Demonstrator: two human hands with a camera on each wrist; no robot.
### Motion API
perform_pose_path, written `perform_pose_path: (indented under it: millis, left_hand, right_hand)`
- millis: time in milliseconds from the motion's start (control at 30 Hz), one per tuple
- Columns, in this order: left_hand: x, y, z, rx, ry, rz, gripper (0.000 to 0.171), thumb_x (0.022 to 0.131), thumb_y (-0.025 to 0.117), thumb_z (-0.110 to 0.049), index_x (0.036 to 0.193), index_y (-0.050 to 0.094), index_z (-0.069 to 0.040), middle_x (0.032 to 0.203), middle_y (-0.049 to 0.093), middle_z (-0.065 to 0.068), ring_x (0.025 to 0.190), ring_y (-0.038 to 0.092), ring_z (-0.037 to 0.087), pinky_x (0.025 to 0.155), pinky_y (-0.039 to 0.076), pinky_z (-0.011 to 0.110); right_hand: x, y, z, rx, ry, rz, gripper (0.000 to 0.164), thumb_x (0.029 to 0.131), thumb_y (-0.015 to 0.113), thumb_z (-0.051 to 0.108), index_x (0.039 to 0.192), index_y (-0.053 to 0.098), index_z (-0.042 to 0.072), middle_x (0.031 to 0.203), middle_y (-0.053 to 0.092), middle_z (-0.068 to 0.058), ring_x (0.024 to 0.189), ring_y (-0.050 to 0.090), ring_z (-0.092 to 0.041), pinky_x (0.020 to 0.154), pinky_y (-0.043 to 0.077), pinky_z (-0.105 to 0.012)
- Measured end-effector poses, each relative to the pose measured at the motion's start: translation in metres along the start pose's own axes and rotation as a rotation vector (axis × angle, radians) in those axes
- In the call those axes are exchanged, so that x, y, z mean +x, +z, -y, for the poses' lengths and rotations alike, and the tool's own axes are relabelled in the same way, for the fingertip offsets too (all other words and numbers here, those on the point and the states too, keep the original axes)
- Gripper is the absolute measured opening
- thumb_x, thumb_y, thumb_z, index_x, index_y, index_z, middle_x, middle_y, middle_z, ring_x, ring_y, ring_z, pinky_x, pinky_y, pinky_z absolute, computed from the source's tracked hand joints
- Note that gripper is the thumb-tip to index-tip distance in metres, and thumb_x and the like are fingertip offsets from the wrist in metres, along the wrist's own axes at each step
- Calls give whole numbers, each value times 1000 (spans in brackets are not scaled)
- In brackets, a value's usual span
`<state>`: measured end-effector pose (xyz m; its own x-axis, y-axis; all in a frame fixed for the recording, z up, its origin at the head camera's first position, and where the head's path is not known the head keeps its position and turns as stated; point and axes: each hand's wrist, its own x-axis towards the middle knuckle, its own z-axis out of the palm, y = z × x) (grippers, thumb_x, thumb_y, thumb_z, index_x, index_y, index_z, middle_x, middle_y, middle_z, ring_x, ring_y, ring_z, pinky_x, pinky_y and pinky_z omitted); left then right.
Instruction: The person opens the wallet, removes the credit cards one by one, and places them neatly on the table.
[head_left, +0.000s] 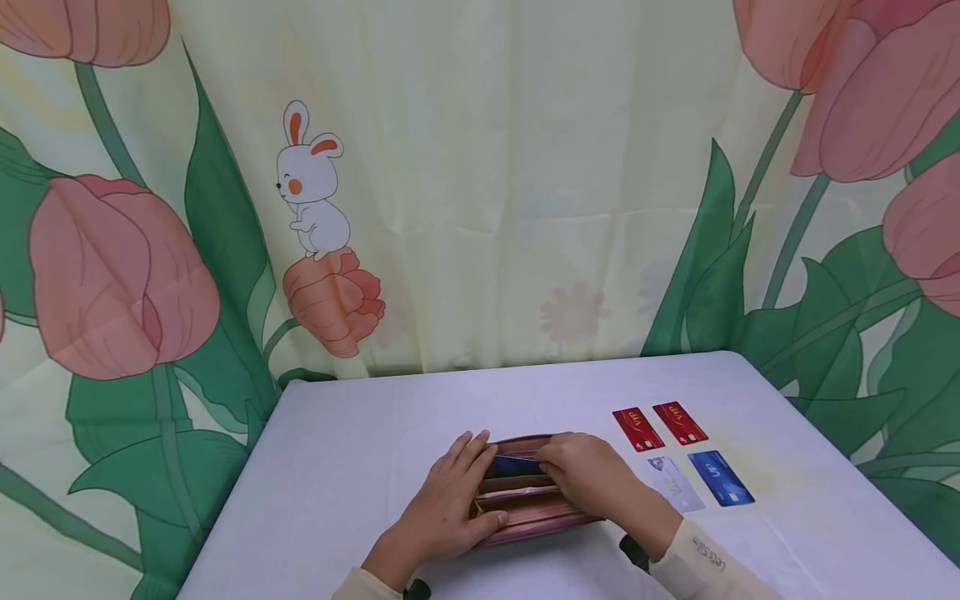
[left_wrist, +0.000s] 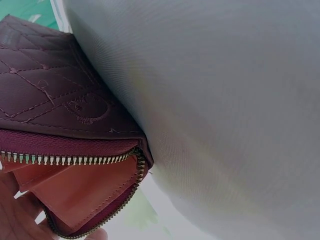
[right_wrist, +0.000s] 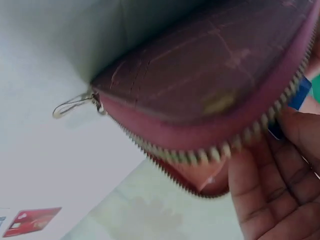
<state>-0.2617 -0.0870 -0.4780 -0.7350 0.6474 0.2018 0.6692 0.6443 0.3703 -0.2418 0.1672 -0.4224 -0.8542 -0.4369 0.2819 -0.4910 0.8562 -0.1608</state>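
A zip-around wallet [head_left: 538,527] with a dark quilted cover [left_wrist: 50,75] gapes upward on the table, its pink inner compartments showing. My left hand [head_left: 442,504] holds its left end spread, the thumb on the near edge and the fingers at the far side. In a far compartment a dark blue card [head_left: 517,465] lies partly hidden. My right hand [head_left: 588,475] pinches this card at the wallet's right end; in the right wrist view a blue corner of the card [right_wrist: 301,95] sticks out by the fingers. The metal zip teeth [left_wrist: 75,160] are parted.
Right of the wallet lie two red cards [head_left: 638,429] [head_left: 680,423], a pale silver card [head_left: 675,484] and a blue card [head_left: 722,478]. A white cloth covers the table [head_left: 360,433]. Behind it hangs a tulip-printed curtain [head_left: 480,208]. The zip pull [right_wrist: 72,106] dangles at one wallet corner.
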Motion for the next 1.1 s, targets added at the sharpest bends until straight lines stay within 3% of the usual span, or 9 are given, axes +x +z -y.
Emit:
perform_pose_path:
  millis: [233, 367, 567, 700, 900, 1100]
  left_hand:
    - [4, 4, -1, -13, 17, 4, 86, 96, 61, -59, 164, 33, -14, 173, 21, 4, 160, 14, 31, 120, 29, 62]
    - [5, 6, -1, -20, 21, 0, 87, 95, 62, -59, 164, 34, -12, 173, 23, 6, 160, 16, 33, 120, 29, 62]
    - [4, 5, -1, -37, -1, -4, 87, 96, 62, -61, 163, 35, -12, 173, 24, 5, 160, 15, 31, 121, 27, 61]
    - [2, 4, 1, -32, 0, -17, 87, 96, 61, -62, 163, 36, -12, 172, 25, 6, 160, 16, 32, 121, 27, 62]
    - [2, 2, 4, -51, 7, -35, 86, 96, 62, -60, 163, 36, -12, 172, 27, 8, 160, 17, 34, 120, 27, 65]
    - [3, 4, 4, -64, 15, -33, 85, 96, 63, -58, 162, 36, -11, 172, 27, 8, 160, 17, 34, 120, 26, 65]
  right_hand:
    - [-20, -17, -11, 199, 85, -136, 20, 93, 77, 3, 110, 81, 13, 98, 79, 3, 81, 70, -5, 75, 62, -27]
    - [-33, -27, -19, 272, 160, -239, 23, 90, 77, -3, 109, 81, 9, 101, 80, -2, 85, 75, -12, 74, 62, -28]
    - [-60, -41, -34, 451, 406, -304, 23, 94, 73, -4, 116, 77, 0, 107, 78, -16, 85, 77, -23, 72, 63, -32]
    - [-85, -46, -48, 508, 586, -305, 28, 98, 69, 1, 125, 72, -4, 111, 75, -23, 85, 78, -24, 72, 63, -30]
    - [-123, -45, -68, 626, 854, -238, 34, 103, 64, 6, 133, 64, -9, 121, 68, -31, 85, 77, -24, 73, 62, -29]
    - [-160, -34, -84, 730, 1055, -169, 37, 102, 64, 5, 134, 61, -14, 114, 69, -29, 82, 74, -19, 72, 63, -32]
